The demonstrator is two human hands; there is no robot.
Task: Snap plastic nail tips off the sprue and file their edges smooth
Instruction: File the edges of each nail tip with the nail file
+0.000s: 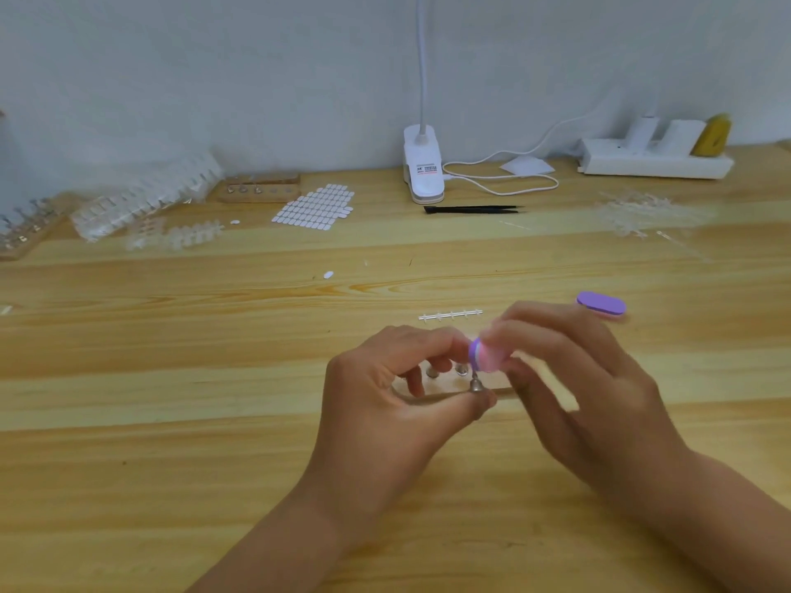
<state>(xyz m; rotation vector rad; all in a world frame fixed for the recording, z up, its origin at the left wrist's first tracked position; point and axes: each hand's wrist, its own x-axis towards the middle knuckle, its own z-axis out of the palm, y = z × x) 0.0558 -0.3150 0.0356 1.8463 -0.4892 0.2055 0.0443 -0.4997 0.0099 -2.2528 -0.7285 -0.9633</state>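
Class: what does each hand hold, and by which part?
Left hand pinches a small metal peg by its lower end. Right hand holds a pink-and-purple file block by one end; the other end shows.

A white clip-on desk lamp stands at the back of a pale wooden table, its white cable looping towards a white power strip. Slim black tweezers lie just in front, with a sheet of white oval stickers to the left.
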